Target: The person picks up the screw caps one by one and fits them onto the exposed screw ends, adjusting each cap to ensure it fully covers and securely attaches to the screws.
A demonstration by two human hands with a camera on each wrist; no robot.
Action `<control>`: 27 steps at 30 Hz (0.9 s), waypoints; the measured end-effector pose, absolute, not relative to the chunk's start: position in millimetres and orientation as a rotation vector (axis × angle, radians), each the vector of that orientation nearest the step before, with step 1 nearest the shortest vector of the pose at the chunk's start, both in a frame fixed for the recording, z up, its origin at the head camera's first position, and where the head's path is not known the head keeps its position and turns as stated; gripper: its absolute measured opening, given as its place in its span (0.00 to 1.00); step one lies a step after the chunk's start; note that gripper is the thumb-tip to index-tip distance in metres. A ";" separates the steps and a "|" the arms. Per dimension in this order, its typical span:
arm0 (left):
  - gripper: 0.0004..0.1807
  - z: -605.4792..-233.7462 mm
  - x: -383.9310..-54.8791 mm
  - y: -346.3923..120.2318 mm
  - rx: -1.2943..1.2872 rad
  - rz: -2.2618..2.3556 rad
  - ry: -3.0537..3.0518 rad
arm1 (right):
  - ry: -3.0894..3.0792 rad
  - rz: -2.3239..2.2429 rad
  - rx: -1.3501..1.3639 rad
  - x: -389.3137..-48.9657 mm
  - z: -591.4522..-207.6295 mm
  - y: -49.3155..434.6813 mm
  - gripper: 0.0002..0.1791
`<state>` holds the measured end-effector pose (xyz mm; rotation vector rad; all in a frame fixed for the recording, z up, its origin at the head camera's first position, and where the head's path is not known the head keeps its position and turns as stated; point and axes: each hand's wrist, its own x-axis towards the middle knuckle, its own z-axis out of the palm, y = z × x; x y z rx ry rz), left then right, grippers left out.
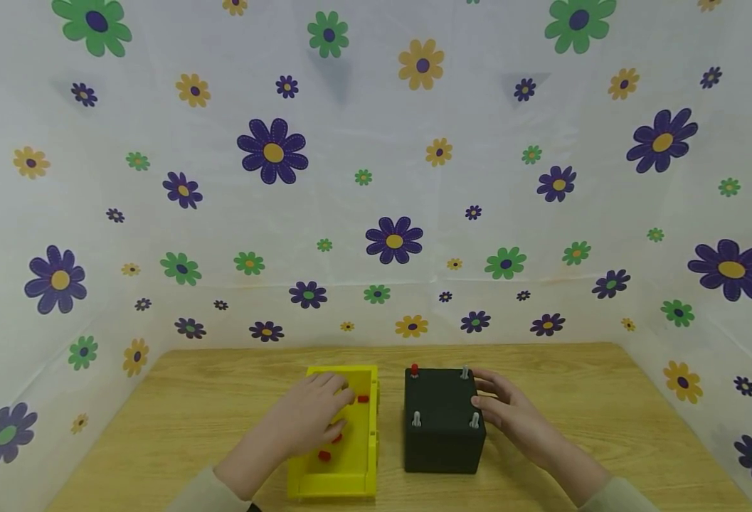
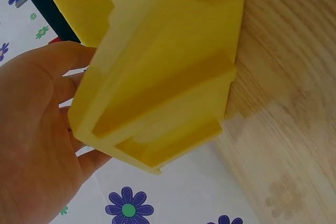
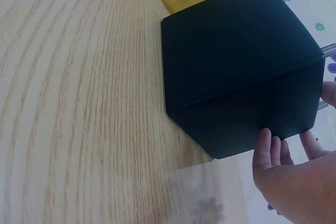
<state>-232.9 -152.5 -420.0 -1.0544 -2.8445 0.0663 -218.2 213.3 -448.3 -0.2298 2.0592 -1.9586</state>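
My left hand (image 1: 311,412) reaches into a yellow bin (image 1: 334,486), its thumb and fingers apart. Several small red caps lie in the bin, one red cap (image 1: 324,456) near its front and another red piece (image 1: 363,399) at the far right. In the left wrist view the bin's wall hides the fingertips. To the right stands a black block (image 1: 442,402) with metal posts at its top corners. A red cap (image 1: 415,369) sits on the far-left post; the post (image 1: 417,419) at near left is bare. My right hand (image 1: 513,412) rests its extended fingers against the block's right side.
Both things stand on a wood-grain table (image 1: 222,398), with a narrow gap between bin and block. A white flower-patterned sheet (image 1: 350,206) rises behind the table and along both sides.
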 end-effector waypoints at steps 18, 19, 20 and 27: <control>0.17 -429.0 -231.1 -156.1 -0.992 0.004 -2.925 | 2.072 -1.951 -0.216 -216.8 -447.1 212.7 0.40; 0.17 -429.7 -231.0 -156.3 -0.989 0.003 -2.927 | 2.069 -1.953 -0.219 -216.9 -447.1 212.7 0.40; 0.17 -430.3 -230.9 -156.5 -0.989 0.005 -2.925 | 2.067 -1.954 -0.220 -216.8 -447.0 212.7 0.40; 0.16 -433.9 -231.0 -157.5 -1.007 0.022 -2.908 | 2.062 -1.960 -0.225 -216.8 -446.4 212.5 0.40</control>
